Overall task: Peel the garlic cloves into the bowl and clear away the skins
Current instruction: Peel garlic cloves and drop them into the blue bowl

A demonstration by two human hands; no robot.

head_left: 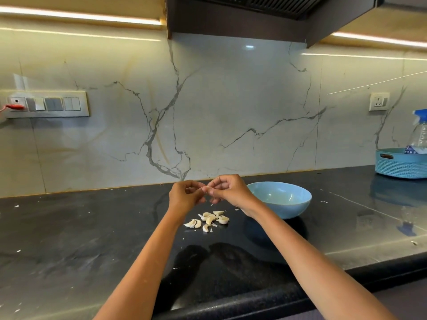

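Several unpeeled garlic cloves [209, 220] lie in a loose pile on the black counter. Above the pile, my left hand [184, 196] and my right hand [227, 190] meet fingertip to fingertip, both with curled fingers pinching one small garlic clove [206, 188] that is mostly hidden between them. A light blue bowl [280, 199] stands just right of my right hand; the part of its inside that shows holds nothing.
A teal basket [401, 162] holding a spray bottle [419, 132] sits at the far right against the marble wall. Small bits of skin [324, 201] are scattered over the black counter [92, 227]. The counter's front edge runs below my forearms.
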